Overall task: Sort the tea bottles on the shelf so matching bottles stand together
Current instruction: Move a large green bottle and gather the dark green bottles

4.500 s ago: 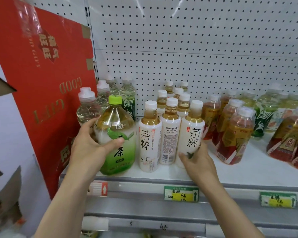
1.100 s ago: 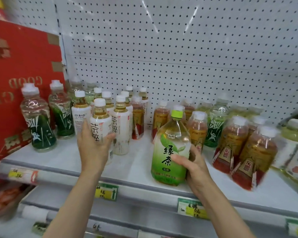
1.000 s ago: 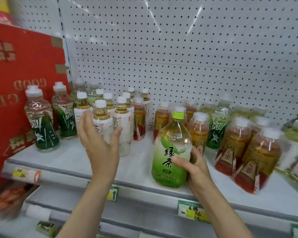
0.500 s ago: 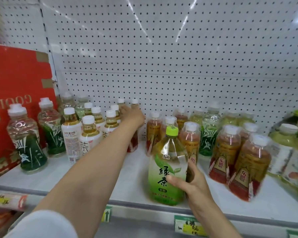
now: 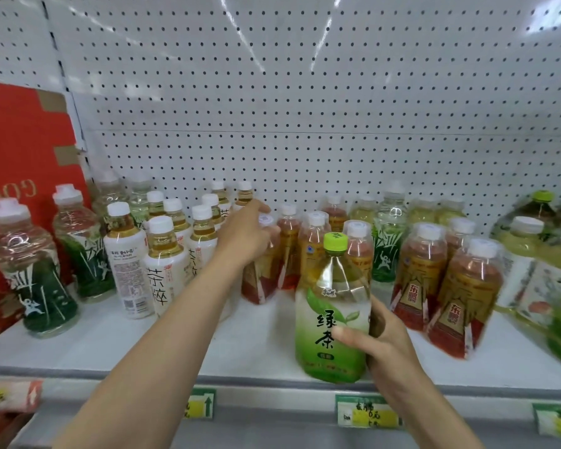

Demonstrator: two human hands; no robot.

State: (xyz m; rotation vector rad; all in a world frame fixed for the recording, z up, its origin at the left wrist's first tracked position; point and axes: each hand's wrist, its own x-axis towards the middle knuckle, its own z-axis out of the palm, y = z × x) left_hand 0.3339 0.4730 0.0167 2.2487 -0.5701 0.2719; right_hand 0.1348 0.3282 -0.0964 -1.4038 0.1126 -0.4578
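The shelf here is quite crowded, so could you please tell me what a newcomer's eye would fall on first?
Most striking is the big green tea bottle with the lime cap, upright at the shelf's front edge and gripped by the right hand. Next comes the left hand, reaching back to curl round a red-labelled bottle beside the white-labelled bottles. A red carton fills the far left.

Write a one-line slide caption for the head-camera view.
Right hand grips a large green-capped green tea bottle at the shelf edge while left hand reaches a red-labelled amber bottle.
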